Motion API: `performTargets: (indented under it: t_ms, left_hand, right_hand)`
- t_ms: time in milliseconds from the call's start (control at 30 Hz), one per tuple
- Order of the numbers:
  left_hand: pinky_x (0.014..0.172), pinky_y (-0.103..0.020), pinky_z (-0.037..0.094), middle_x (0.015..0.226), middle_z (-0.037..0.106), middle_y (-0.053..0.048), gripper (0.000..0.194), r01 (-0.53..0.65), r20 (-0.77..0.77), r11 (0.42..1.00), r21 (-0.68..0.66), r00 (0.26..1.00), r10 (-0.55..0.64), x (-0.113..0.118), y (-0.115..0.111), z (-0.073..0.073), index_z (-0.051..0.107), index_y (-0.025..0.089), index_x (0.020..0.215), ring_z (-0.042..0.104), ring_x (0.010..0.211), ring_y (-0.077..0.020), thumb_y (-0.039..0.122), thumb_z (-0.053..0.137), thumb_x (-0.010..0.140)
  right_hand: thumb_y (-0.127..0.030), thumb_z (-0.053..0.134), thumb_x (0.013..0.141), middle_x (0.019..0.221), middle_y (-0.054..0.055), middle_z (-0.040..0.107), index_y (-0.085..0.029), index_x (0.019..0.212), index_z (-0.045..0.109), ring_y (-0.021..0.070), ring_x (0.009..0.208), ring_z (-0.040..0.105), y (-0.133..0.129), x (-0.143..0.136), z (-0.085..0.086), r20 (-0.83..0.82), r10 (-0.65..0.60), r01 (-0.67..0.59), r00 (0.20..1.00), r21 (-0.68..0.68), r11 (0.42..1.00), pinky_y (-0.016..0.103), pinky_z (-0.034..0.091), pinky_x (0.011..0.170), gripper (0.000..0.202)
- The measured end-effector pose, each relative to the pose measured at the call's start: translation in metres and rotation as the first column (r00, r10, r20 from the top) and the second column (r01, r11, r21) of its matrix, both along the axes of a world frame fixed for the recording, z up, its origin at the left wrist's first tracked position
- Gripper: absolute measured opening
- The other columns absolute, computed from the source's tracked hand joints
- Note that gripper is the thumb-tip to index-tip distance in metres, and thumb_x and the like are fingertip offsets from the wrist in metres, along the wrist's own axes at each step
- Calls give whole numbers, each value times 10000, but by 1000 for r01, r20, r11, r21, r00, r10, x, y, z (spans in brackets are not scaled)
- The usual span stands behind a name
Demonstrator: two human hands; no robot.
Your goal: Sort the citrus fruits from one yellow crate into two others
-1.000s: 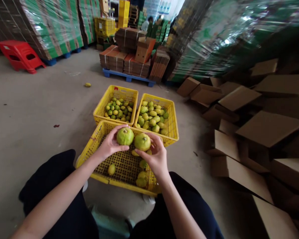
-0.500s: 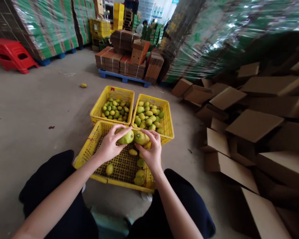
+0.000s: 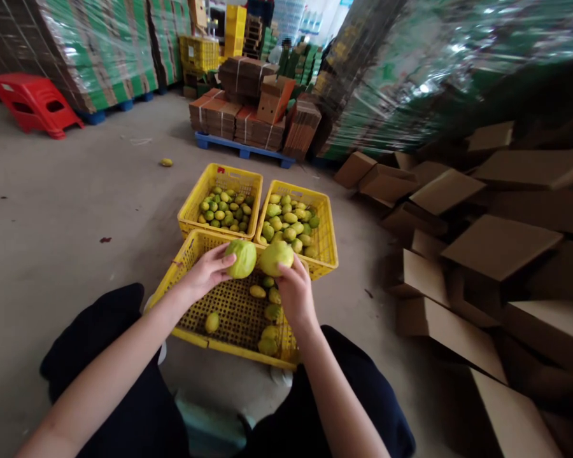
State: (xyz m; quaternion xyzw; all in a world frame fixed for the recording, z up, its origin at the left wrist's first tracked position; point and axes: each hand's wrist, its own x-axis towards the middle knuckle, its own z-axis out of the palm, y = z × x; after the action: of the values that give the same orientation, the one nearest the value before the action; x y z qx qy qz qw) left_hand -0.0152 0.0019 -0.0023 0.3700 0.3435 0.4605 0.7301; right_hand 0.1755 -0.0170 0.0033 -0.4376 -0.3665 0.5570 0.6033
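My left hand (image 3: 209, 272) grips a large yellow-green lemon (image 3: 242, 259) above the near yellow crate (image 3: 205, 344). Beside it my right hand (image 3: 296, 289) holds another big pale lemon (image 3: 275, 257), with a small gap between the two fruits. Several lemons lie in the near crate, mostly along its right side, and a single small lemon (image 3: 212, 322) rests at its left. Behind stand two more crates: the left one (image 3: 191, 205) holds small greenish lemons, the right one (image 3: 330, 232) holds larger yellowish ones.
Cardboard boxes (image 3: 501, 247) are heaped at the right. Flattened cartons sit on a blue pallet (image 3: 245, 150) ahead. A red stool (image 3: 35, 105) stands at the far left, and one lemon (image 3: 166, 163) lies on the floor. A person is visible far back.
Both lemons have been turned in my fingers, and the fingers now sit lower and to the sides, showing more of each fruit. The view has shifted slightly.
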Motion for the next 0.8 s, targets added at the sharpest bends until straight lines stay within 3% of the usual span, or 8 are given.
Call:
performTargets:
  t_ms: [67, 167, 300, 400, 467, 633, 733, 800]
  left_hand:
    - [943, -459, 520, 1224, 671, -123, 598, 105, 202, 988, -113, 976, -81, 0, 0, 3, 604, 203, 1283, 654, 1112, -317, 398, 769, 743]
    - [860, -434, 551, 1180, 697, -123, 520, 151, 367, 963, -221, 928, -61, 2, -2, 9, 579, 218, 1304, 706, 1002, -299, 376, 648, 813]
    - [562, -314, 545, 935, 728, -122, 460, 145, 449, 941, -304, 893, 8, 5, -5, 13, 624, 176, 1197, 711, 659, -229, 446, 530, 837]
    - [423, -233, 459, 771, 693, -60, 442, 128, 468, 931, -341, 882, 50, 8, -6, 13, 651, 185, 1083, 616, 466, -148, 533, 489, 863]
    - [434, -227, 478, 735, 679, -51, 433, 100, 482, 917, -386, 869, 108, 11, -7, 14, 656, 179, 1012, 620, 486, -142, 552, 483, 875]
    - [719, -265, 602, 895, 717, -100, 363, -22, 557, 844, -535, 742, 372, 22, -6, 15, 640, 134, 1020, 707, 831, -187, 446, 493, 908]
    - [711, -243, 601, 827, 712, -63, 303, -110, 514, 758, -644, 672, 534, 27, -3, 10, 627, 146, 1068, 700, 776, -161, 376, 501, 915]
    - [676, -243, 602, 807, 713, -57, 308, -135, 481, 719, -682, 657, 580, 28, 0, 6, 621, 147, 1107, 699, 740, -163, 348, 492, 911]
  right_hand:
    - [-355, 632, 720, 999, 42, 721, -241, 1142, 676, 263, 999, 645, 2, 2, 2, -131, 15, -21, 991, -47, 999, 412, 530, 878, 439]
    - [-416, 561, 737, 924, 66, 722, -207, 1106, 663, 259, 870, 676, 2, 2, 7, -219, 76, -101, 973, -104, 989, 386, 559, 712, 436]
    - [-603, 497, 778, 779, 83, 699, -193, 914, 648, 251, 746, 689, -3, -1, 14, -208, 195, -233, 959, -182, 955, 324, 513, 515, 459]
    - [-655, 475, 783, 758, 85, 690, -203, 820, 619, 246, 751, 691, -5, -1, 13, -214, 252, -295, 944, -201, 934, 328, 533, 525, 476]
    - [-638, 491, 791, 758, 72, 686, -211, 844, 620, 242, 758, 686, -3, 1, 10, -260, 249, -303, 933, -194, 933, 333, 542, 537, 449]
    - [-532, 570, 804, 812, 43, 694, -213, 914, 647, 185, 663, 636, 6, 6, -2, -371, 142, -232, 918, -209, 950, 297, 511, 519, 346]
    - [-520, 584, 818, 820, 26, 696, -222, 953, 657, 164, 633, 621, 9, 4, -5, -410, 63, -182, 910, -260, 948, 293, 515, 549, 335]
    - [-531, 578, 827, 837, 26, 703, -229, 989, 651, 169, 650, 631, 10, 3, -6, -415, 29, -158, 909, -278, 948, 305, 528, 580, 350]
